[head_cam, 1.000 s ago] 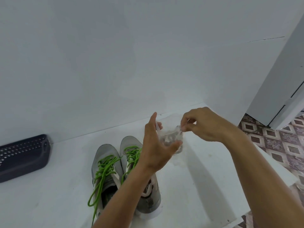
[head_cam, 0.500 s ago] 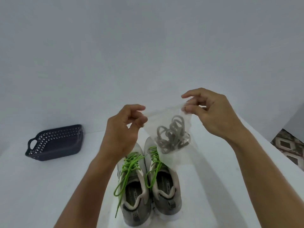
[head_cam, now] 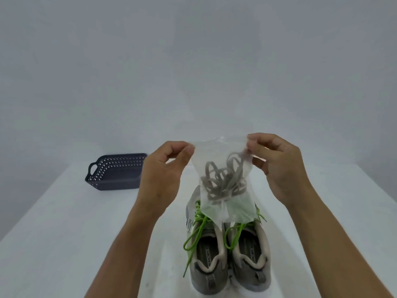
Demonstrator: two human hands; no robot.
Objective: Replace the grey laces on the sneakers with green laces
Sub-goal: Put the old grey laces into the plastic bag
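A clear plastic bag (head_cam: 237, 208) hangs in the air above the sneakers, with a tangle of grey laces (head_cam: 223, 180) inside it. My left hand (head_cam: 165, 171) pinches the bag's top left corner and my right hand (head_cam: 279, 162) pinches its top right corner. Below the bag two grey sneakers (head_cam: 227, 259) stand side by side on the white table (head_cam: 64, 233), heels towards me. Green laces (head_cam: 196, 231) are threaded in both and their loose ends trail over the left sneaker's side. The bag hides the sneakers' toes.
A dark perforated plastic basket (head_cam: 117, 172) with a handle stands at the table's back left, near the white wall (head_cam: 193, 61).
The view has swung so the sneakers sit lower and central. Both hands have moved to the bag's top corners and now hold it stretched between them.
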